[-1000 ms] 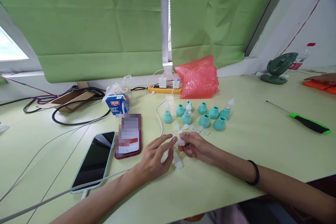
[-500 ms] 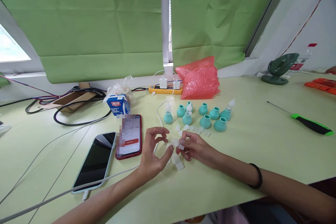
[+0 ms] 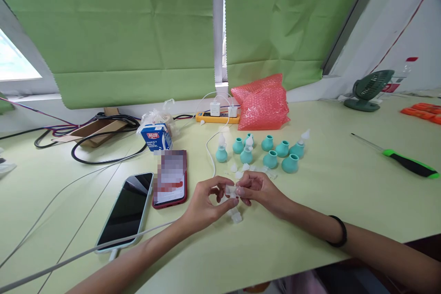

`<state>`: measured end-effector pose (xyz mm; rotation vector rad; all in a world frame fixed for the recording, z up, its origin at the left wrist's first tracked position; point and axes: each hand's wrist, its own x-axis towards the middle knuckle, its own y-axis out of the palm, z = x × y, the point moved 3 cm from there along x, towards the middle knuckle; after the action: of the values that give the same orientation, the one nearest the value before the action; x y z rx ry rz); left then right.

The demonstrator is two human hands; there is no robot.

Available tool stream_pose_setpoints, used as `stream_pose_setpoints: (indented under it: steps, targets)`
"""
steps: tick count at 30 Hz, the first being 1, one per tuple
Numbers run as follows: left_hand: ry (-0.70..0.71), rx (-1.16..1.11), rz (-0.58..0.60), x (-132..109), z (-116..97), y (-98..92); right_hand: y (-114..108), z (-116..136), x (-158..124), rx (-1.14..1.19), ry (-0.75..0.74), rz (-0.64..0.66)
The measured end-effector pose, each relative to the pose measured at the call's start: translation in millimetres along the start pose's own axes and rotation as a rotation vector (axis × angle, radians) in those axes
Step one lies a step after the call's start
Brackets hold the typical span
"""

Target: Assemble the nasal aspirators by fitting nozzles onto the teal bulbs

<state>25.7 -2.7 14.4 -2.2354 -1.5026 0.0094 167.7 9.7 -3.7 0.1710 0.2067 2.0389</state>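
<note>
A small translucent plastic piece (image 3: pixel 231 190), tube-like, is held up between my two hands above the table. My right hand (image 3: pixel 257 189) pinches its right end between thumb and fingertips. Closing on the other end from the left, my left hand (image 3: pixel 211 200) has its thumb below and index finger above. More translucent pieces (image 3: pixel 235 215) lie on the table just under the hands, partly covered. Beyond the fingers are small white cone tips (image 3: pixel 239 175) and several teal rubber bulbs (image 3: pixel 270 160). Some bulbs, such as the left one (image 3: pixel 221 154), stand with a clear nozzle fitted on top.
Left of my hands lie a red-cased phone (image 3: pixel 170 197) and a charging phone (image 3: pixel 126 211), its white cable crossing under my left forearm. Behind stand a blue milk carton (image 3: pixel 156 138), yellow power strip (image 3: pixel 203 117) and pink bubble-wrap bag (image 3: pixel 263 108). A screwdriver (image 3: pixel 409 163) and green fan (image 3: pixel 372 89) are at right.
My left hand has moved right and its spread fingers have closed onto the translucent piece. The right hand keeps its pinch on that piece, shifted slightly to the right.
</note>
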Motion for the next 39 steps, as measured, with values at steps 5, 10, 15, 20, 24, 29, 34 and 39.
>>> stream_pose_setpoints:
  steps: [5,10,15,20,24,29,34,39]
  targets:
    - [-0.004,-0.058,0.016,-0.4,-1.0,0.0,0.2,0.7,-1.3,0.014,-0.010,-0.001]
    - [0.009,-0.079,0.027,-1.8,-3.9,-0.3,1.3,0.3,-2.3,0.019,0.001,0.018]
    - [0.073,-0.007,0.014,-1.6,-4.1,-1.4,1.1,-1.0,-3.0,0.017,0.004,0.044]
    - [0.026,-0.072,0.024,-0.3,0.5,-1.2,0.1,-1.3,-3.0,0.039,0.006,0.050]
    - [0.001,-0.127,0.035,-0.4,2.8,-1.0,0.3,0.6,-3.5,0.034,-0.003,0.038]
    - [-0.045,-0.210,0.061,0.4,3.6,-0.5,1.1,-0.3,-3.4,0.034,0.000,0.026]
    - [-0.180,-0.399,0.100,1.3,1.5,1.2,1.2,-2.1,-3.0,0.035,-0.015,0.028]
    - [-0.218,-0.448,0.077,1.9,3.6,1.6,0.8,-2.4,-2.8,0.029,-0.007,0.016]
